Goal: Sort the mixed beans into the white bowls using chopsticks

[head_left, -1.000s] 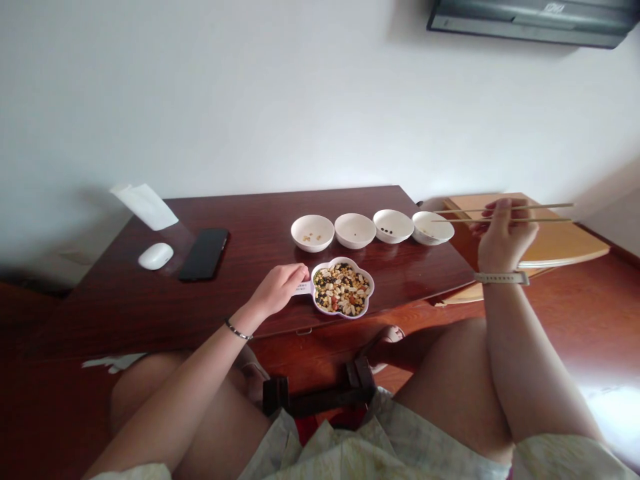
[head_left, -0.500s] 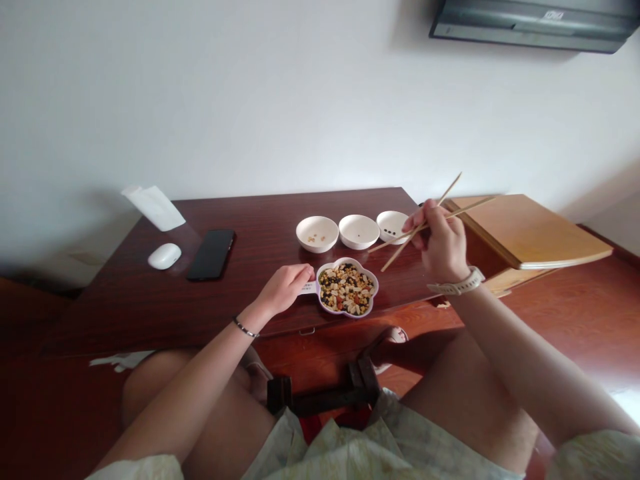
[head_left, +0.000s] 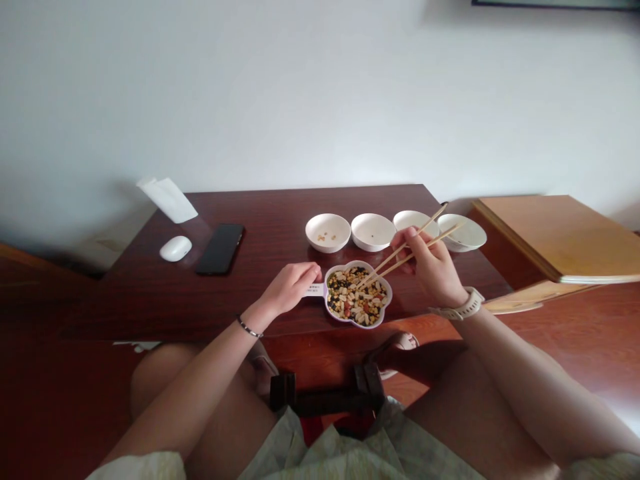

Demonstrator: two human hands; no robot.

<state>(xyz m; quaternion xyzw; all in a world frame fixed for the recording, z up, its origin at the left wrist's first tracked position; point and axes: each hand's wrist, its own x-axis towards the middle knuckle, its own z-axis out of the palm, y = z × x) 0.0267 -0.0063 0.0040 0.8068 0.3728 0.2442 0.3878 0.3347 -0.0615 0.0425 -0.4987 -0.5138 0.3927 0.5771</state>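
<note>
My left hand (head_left: 291,287) is closed around the handle of a flower-shaped pan (head_left: 389,308) with a pale purple rim. Mixed beans, peanuts and yellow grains (head_left: 356,297) fill it. In my right hand (head_left: 429,263) is a pair of wooden chopsticks (head_left: 400,259), their tips down among the beans. Behind the pan stand white bowls in a row: the leftmost bowl (head_left: 327,244) has a few pale pieces in it, and the second bowl (head_left: 371,243) a tiny dark one. My right hand partly hides the third bowl (head_left: 407,219); the rightmost bowl (head_left: 467,235) is beyond it.
On the left of the dark wooden table (head_left: 270,220) lie a black phone (head_left: 221,249), a white rounded case (head_left: 175,249) and a folded white paper (head_left: 170,200). A lighter wooden cabinet (head_left: 560,233) stands to the right. A wall runs along the back.
My right hand has lowered the chopsticks from beside the third bowl to the left, into the pan's beans. The fourth bowl now shows. The view has shifted; my left hand still holds the handle.
</note>
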